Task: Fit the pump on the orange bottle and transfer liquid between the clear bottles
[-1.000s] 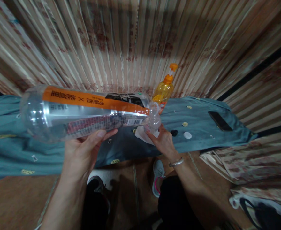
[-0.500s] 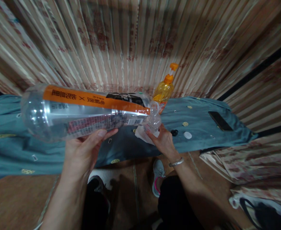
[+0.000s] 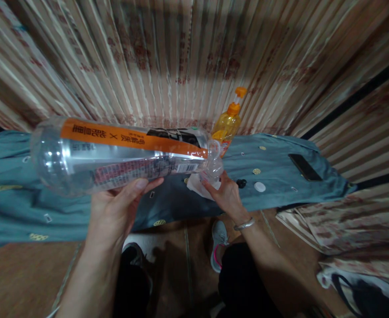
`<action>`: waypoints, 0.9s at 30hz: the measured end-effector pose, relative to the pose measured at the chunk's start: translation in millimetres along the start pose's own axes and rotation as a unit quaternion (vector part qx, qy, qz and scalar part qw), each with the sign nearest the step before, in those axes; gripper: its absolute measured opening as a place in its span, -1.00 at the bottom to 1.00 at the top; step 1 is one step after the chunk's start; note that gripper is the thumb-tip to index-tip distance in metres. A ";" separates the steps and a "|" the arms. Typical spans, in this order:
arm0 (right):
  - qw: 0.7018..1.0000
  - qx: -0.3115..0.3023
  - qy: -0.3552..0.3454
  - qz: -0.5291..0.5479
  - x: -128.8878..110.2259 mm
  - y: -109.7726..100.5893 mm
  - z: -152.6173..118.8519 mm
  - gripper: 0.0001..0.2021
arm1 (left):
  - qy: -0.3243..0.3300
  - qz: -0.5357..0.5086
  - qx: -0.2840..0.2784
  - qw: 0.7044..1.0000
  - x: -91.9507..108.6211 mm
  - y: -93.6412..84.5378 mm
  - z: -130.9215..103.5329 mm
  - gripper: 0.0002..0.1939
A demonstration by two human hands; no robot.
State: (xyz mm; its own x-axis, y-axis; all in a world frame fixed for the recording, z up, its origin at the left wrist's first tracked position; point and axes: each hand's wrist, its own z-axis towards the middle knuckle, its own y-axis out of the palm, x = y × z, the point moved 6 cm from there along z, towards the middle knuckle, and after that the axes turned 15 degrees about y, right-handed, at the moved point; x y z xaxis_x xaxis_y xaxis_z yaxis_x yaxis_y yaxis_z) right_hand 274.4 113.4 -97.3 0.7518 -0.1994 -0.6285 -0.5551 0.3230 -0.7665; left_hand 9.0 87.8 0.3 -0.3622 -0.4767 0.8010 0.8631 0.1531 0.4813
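A large clear plastic bottle (image 3: 128, 154) with an orange and silver label lies sideways in the air, its base to the left and its neck to the right. My left hand (image 3: 121, 201) is wrapped round its underside, thumb toward me. By the bottle's neck, my right hand (image 3: 224, 192) has its thumb and fingers pressed together on a small clear plastic piece (image 3: 213, 170); where this piece meets the neck is hard to make out. A white tissue (image 3: 201, 186) shows below the neck, beside my right fingertips.
Behind the bottle's neck stands a yellow pump bottle (image 3: 227, 126). A small black object (image 3: 241, 183), a white round cap (image 3: 260, 187) and a black phone (image 3: 304, 167) lie on the blue-green cloth (image 3: 274, 154). A pleated curtain (image 3: 168, 57) hangs behind.
The large bottle's base has shifted very slightly to the right. Both hands keep their places.
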 end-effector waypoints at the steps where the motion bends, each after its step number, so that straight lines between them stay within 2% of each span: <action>1: 1.000 -0.001 0.001 -0.002 0.0 0.1 0.1 -0.39 | 0.000 -0.001 0.002 1.000 0.2 0.2 0.2 -0.67; 22: 1.000 0.015 -0.010 -0.002 1.2 0.7 -0.5 -0.39 | -0.007 -0.008 0.016 1.000 -1.2 -1.5 0.6 -0.58; 27: 1.000 0.009 -0.003 -0.001 1.4 0.4 0.0 -0.39 | 0.000 -0.003 0.014 1.000 -1.7 -2.3 0.7 -0.61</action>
State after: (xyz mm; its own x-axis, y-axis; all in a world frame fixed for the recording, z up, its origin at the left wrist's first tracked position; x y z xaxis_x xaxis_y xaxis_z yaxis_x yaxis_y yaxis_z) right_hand 275.2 113.3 -98.4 0.7548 -0.1939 -0.6267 -0.5480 0.3389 -0.7648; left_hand 7.4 88.9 -1.9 -0.3680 -0.4781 0.7975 0.8503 0.1741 0.4967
